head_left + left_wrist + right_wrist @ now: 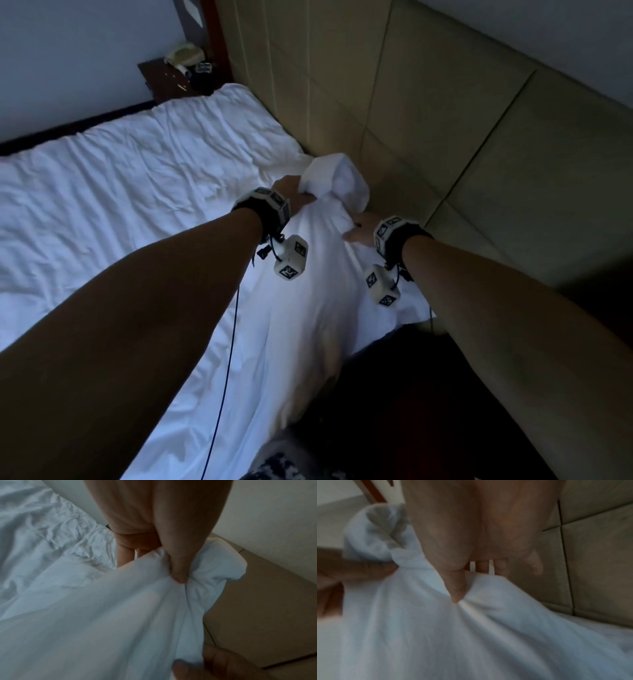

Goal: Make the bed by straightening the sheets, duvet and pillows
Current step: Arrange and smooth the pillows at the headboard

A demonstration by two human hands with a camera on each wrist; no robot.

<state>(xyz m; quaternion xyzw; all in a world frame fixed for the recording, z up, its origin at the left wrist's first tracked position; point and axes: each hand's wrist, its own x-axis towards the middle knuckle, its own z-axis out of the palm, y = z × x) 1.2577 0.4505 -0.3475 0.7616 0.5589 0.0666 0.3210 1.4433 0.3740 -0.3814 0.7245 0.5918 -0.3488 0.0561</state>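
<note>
Duvet (pixel 301 301): white, bunched up at the head end of the bed on my right side, close to the headboard (pixel 394 102). The lower part drapes over the bed edge toward me.
Duvet corner: a wad of fabric sticks up above the left hand, right by the headboard.
Left hand (pixel 291 193): gripping the duvet. I see the thumb (pixel 178 573) dug into the cloth and the fingers curled behind it in the left wrist view.
Right hand (pixel 361 230): also gripping the duvet, just beside the left hand. The thumb (pixel 457 588) presses into a fold, fingers tucked behind the fabric.
Hands: near each other, both on the same bunched section, not touching as far as I can tell.
Sheet (pixel 137 178): white, wrinkled, covers the rest of the mattress out to the far side.
Nightstand (pixel 171 78): dark, at the far corner by the headboard, with a pale phone (pixel 183 53) on top.
Wrist views: blurry, so finer finger detail is unreadable.
</note>
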